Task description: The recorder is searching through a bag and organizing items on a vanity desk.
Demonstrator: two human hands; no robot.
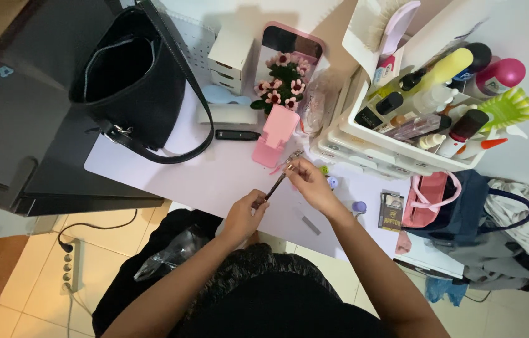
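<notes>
Black leather bag [128, 81] stands at the left of the white table [214, 178]. Further right, the left hand [244, 216] curls in a loose fist, pinching the lower end of a slim dark pencil-like stick [275, 185] held slanted above the table's near edge. The right hand [310, 181], wrist bent, fingers bunched, nips its upper tip, beside a pink stand [276, 136].
</notes>
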